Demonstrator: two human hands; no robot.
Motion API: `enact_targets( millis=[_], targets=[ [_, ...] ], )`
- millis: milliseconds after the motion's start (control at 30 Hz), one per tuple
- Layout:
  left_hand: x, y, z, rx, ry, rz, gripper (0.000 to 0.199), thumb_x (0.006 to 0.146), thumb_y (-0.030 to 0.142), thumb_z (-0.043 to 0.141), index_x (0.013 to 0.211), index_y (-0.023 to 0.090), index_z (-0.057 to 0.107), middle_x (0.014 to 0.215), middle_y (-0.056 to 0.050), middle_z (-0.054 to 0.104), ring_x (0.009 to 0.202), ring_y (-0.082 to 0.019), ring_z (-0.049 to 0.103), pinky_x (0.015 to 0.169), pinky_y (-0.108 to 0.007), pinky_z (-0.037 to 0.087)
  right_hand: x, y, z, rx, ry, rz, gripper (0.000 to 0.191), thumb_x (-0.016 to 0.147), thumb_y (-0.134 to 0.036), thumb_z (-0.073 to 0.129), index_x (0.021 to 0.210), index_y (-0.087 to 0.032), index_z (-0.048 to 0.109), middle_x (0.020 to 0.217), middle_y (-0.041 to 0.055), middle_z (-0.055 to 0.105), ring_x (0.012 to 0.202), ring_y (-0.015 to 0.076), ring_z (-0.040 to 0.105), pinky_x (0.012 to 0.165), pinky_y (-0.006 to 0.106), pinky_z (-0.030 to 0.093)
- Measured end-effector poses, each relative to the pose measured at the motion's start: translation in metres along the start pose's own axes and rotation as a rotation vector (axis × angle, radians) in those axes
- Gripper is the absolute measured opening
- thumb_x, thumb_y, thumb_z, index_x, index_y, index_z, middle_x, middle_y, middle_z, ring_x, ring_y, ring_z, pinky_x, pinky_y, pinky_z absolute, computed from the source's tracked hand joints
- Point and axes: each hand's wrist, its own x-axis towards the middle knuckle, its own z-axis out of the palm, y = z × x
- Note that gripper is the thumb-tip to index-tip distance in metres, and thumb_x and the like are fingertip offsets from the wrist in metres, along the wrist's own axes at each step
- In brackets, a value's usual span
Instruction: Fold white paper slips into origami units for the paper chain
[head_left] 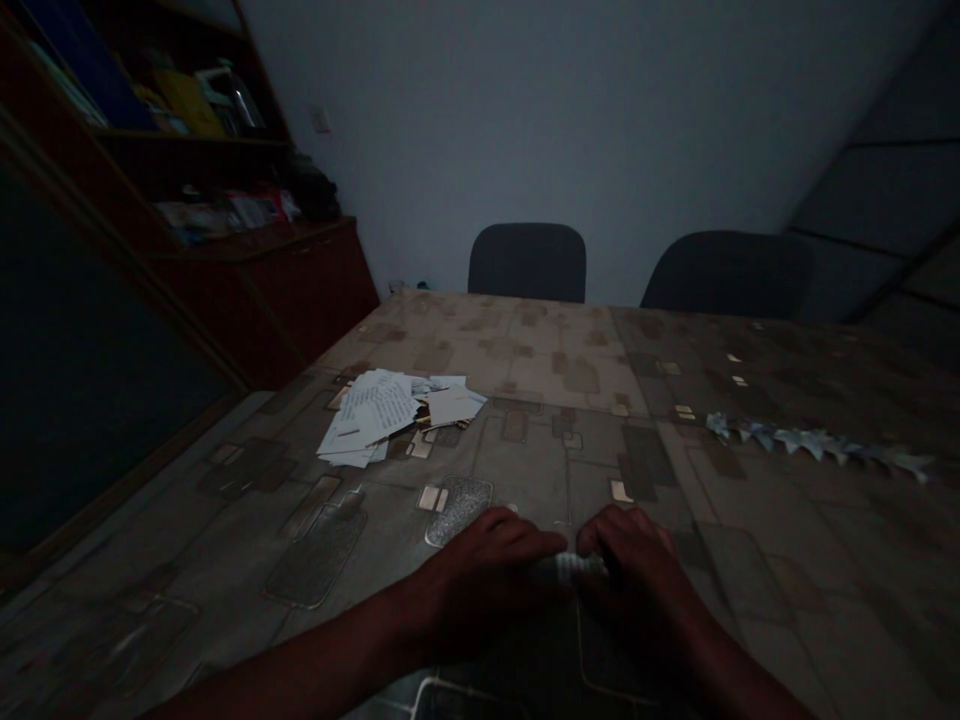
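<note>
Close to the front of the table, my left hand (499, 570) and my right hand (637, 565) meet around a small piece of printed paper (571, 566). Fingers and thumbs of both hands are closed on it, and most of the paper is hidden behind them. Farther off to the left lies a loose pile of printed paper pieces (375, 412), with blank-looking paper pieces (452, 403) at its right side. On the right of the table rests a row of pointed folded paper shapes (814, 442). The picture is dark, so fine details are hard to make out.
A patterned cloth covers the table (525, 450). Two dark chairs, one in the middle (527, 262) and one at the right (731, 272), stand at the far edge. A wooden cabinet (315, 290) with filled shelves is at the left.
</note>
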Motion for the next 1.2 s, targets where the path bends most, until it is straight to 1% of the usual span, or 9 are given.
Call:
enact_targets(
  millis=[100,233,300,467,533,567,700,900,1200],
  targets=[
    [0.002,0.006,0.002,0.166,-0.017,0.045,0.01,0.094,0.028,0.053,0.09,0.02,0.058,0.078,0.001,0.06,0.073,-0.014,0.053,0.07,-0.028,0.042,0.0,0.005,0.003,0.026,-0.01,0.01,0.018,0.072,-0.007,0.061,0.079,-0.022,0.054,0.08,0.0009,0.059,0.08,0.0231,0.053,0.071,0.035,0.036],
    [-0.004,0.015,0.007,0.455,-0.042,0.206,0.012,0.09,0.015,0.054,0.078,0.019,0.054,0.068,0.002,0.056,0.065,-0.015,0.047,0.064,-0.031,0.037,0.001,0.013,0.004,0.048,-0.022,-0.01,0.025,0.068,-0.003,0.061,0.081,-0.023,0.054,0.08,-0.0002,0.059,0.079,0.0226,0.054,0.07,0.034,0.036],
    [-0.011,0.019,0.011,0.462,0.018,0.197,0.018,0.088,0.014,0.056,0.071,0.018,0.05,0.064,0.003,0.053,0.061,-0.014,0.044,0.061,-0.031,0.033,0.002,0.014,0.005,0.048,-0.019,-0.009,0.026,0.067,-0.003,0.063,0.081,-0.023,0.055,0.08,-0.0002,0.059,0.079,0.0226,0.054,0.071,0.034,0.037],
    [-0.02,0.022,0.023,0.504,0.16,0.173,0.005,0.092,0.016,0.05,0.09,0.019,0.055,0.06,0.004,0.051,0.056,-0.014,0.041,0.054,-0.032,0.024,0.003,0.007,0.003,0.053,-0.014,0.031,0.025,0.068,-0.002,0.062,0.081,-0.022,0.056,0.08,0.0009,0.059,0.082,0.0237,0.053,0.074,0.037,0.036],
    [-0.017,0.023,0.029,0.535,0.218,0.168,0.011,0.093,0.017,0.049,0.102,0.02,0.054,0.061,0.004,0.053,0.057,-0.015,0.043,0.055,-0.032,0.024,0.004,0.005,0.002,0.058,-0.025,0.042,0.023,0.068,-0.003,0.062,0.08,-0.021,0.055,0.081,0.0014,0.059,0.083,0.0242,0.053,0.075,0.038,0.036],
    [-0.015,0.023,0.032,0.539,0.196,0.157,0.014,0.093,0.017,0.049,0.106,0.02,0.054,0.064,0.003,0.055,0.058,-0.015,0.044,0.055,-0.031,0.025,0.004,0.005,0.002,0.06,-0.033,0.045,0.021,0.068,-0.004,0.061,0.079,-0.021,0.055,0.081,0.0017,0.059,0.083,0.0244,0.053,0.075,0.038,0.036],
    [-0.011,0.02,0.041,0.476,0.166,0.092,0.009,0.094,0.019,0.048,0.091,0.019,0.056,0.066,0.001,0.056,0.06,-0.015,0.047,0.058,-0.031,0.029,0.005,0.007,0.0,0.087,-0.085,0.033,0.016,0.071,-0.008,0.06,0.081,-0.021,0.055,0.084,0.0028,0.059,0.085,0.0251,0.052,0.076,0.039,0.035],
    [-0.016,0.016,0.043,0.238,0.202,-0.13,0.032,0.096,0.031,0.046,0.068,0.018,0.054,0.061,0.001,0.052,0.059,-0.014,0.046,0.059,-0.028,0.032,0.002,0.006,-0.002,0.122,-0.057,0.036,0.012,0.076,-0.011,0.057,0.081,-0.021,0.056,0.083,0.0024,0.059,0.084,0.0238,0.051,0.076,0.038,0.035],
    [-0.019,0.013,0.048,0.06,0.197,-0.211,0.034,0.096,0.034,0.045,0.069,0.018,0.057,0.063,0.0,0.053,0.061,-0.015,0.045,0.061,-0.029,0.034,0.002,0.008,0.004,0.09,-0.04,0.048,0.017,0.073,-0.011,0.063,0.085,-0.023,0.06,0.086,0.0029,0.061,0.087,0.0261,0.053,0.077,0.039,0.035]
  ],
)
